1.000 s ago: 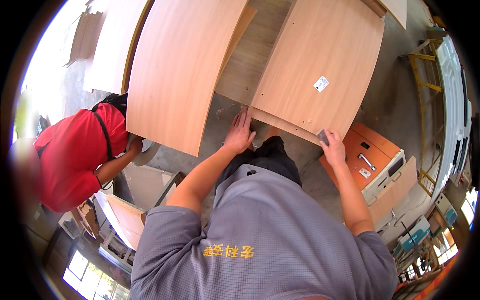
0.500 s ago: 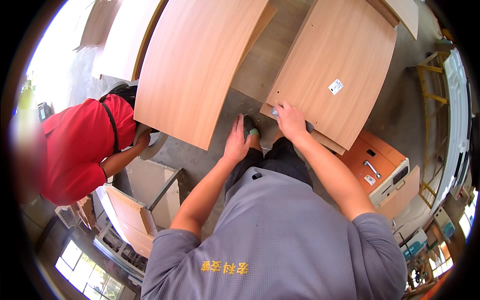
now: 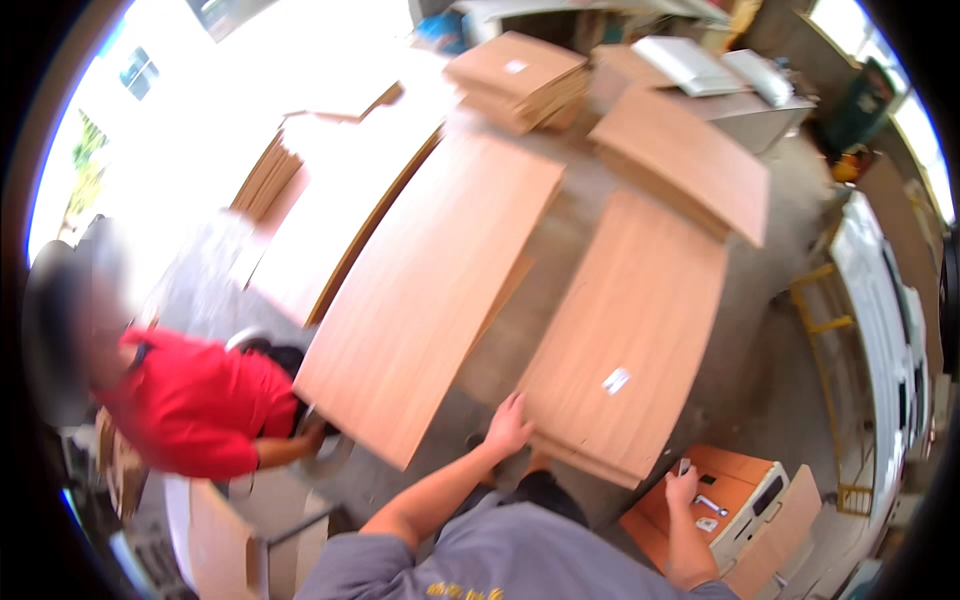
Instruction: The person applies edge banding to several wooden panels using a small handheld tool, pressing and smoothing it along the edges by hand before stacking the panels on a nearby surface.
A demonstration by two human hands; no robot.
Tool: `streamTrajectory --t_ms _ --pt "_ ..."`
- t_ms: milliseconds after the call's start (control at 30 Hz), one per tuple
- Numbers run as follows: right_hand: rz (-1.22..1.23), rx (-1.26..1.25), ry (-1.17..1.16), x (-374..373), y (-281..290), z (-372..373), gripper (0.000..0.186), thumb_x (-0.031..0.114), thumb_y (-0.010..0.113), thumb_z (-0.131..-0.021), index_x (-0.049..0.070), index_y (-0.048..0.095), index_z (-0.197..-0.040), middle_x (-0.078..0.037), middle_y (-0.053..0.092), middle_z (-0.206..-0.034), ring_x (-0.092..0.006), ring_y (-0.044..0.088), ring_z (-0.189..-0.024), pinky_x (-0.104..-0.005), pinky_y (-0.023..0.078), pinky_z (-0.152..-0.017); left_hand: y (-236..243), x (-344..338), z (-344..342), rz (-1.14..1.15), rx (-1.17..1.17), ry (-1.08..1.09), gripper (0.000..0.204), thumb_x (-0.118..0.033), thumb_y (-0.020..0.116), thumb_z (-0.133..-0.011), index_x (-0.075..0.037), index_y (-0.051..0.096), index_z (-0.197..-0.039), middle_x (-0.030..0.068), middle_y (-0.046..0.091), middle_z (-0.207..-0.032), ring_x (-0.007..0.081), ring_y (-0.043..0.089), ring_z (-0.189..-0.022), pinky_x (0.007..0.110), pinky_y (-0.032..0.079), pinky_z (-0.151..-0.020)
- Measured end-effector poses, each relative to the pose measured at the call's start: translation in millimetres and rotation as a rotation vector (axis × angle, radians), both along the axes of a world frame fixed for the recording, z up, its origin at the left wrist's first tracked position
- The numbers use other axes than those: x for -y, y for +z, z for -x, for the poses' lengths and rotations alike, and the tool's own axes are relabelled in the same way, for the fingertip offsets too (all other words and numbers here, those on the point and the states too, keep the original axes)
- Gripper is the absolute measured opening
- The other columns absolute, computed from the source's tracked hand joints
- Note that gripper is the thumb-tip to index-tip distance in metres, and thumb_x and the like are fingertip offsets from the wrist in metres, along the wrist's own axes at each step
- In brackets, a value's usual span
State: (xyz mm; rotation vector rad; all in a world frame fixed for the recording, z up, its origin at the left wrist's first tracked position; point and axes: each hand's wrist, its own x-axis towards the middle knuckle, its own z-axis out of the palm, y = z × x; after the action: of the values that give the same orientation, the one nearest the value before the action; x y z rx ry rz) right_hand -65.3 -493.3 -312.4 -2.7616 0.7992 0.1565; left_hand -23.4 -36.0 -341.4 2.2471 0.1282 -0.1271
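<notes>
My left hand (image 3: pixel 508 428) grips the near left corner of a light wooden panel (image 3: pixel 640 300), which lies on other board and bears a white label. My right hand (image 3: pixel 682 490) is closed round a small dark object (image 3: pixel 684 467), too blurred to name, just off the panel's near right corner, over an orange cabinet (image 3: pixel 657 520) with a metal tool (image 3: pixel 708 504) on it. To the left of my panel lies another long, pale wooden panel (image 3: pixel 430 280).
A co-worker in red (image 3: pixel 205 405) bends at the left beside the long panels. Stacked boards (image 3: pixel 515 75) and a worktable (image 3: pixel 760 130) stand ahead. A yellow ladder (image 3: pixel 823 325) and long white pieces (image 3: pixel 870 300) line the right side, windows (image 3: pixel 830 22) beyond.
The view has tilted up, showing more stacks. My right hand crossed leftward over the panel, then moved right, off it, with the dark object. My left hand has taken hold of the panel's corner.
</notes>
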Motion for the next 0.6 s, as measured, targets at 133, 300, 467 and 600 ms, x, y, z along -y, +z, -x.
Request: streamTrajectory --t_ms 133,300,467,600 --pt "-0.339 0.069 -0.164 -19 -70 -32 0.027 0.025 0.058 -0.091 0.0 0.065 -0.096 -0.027 0.067 -0.094 -0.0416 0.066 -0.089 -0.0462 0.051 -0.077 -62 -13 7 -0.313 -0.133 0.13 0.079 -0.026 0.073 -0.077 0.001 0.038 -0.142 0.0219 0.042 -0.146 0.0416 0.036 -0.135 0.049 0.032 -0.113" --pt "-0.602 -0.049 -0.031 -50 -110 -5 0.049 0.04 0.061 -0.092 0.005 0.061 -0.127 -0.025 0.06 -0.129 -0.0378 0.054 -0.125 -0.0491 0.045 -0.098 -117 -9 -36 -0.18 -0.168 0.292 0.061 -0.031 0.068 -0.083 -0.001 0.048 -0.133 0.0277 0.053 -0.13 0.0443 0.048 -0.124 0.049 0.04 -0.106" --pt "-0.564 0.628 -0.046 -74 -153 -17 0.041 0.036 0.067 -0.09 0.002 0.066 -0.114 -0.017 0.067 -0.102 -0.0364 0.062 -0.101 -0.0452 0.047 -0.09 -121 -37 -53 -0.31 -0.572 0.076 0.065 -0.06 0.058 -0.084 -0.005 0.069 -0.116 0.016 0.071 -0.11 0.0305 0.067 -0.106 0.043 0.052 -0.093" --pt "-0.599 -0.113 0.009 -6 -145 -54 0.062 0.038 0.084 -0.074 -0.001 0.063 -0.117 -0.018 0.068 -0.113 -0.0304 0.066 -0.105 -0.0432 0.052 -0.083 -105 -22 -35 -0.148 -0.411 0.161 0.077 -0.049 0.07 -0.076 -0.006 0.049 -0.137 0.0167 0.054 -0.135 0.0365 0.05 -0.126 0.044 0.041 -0.106"
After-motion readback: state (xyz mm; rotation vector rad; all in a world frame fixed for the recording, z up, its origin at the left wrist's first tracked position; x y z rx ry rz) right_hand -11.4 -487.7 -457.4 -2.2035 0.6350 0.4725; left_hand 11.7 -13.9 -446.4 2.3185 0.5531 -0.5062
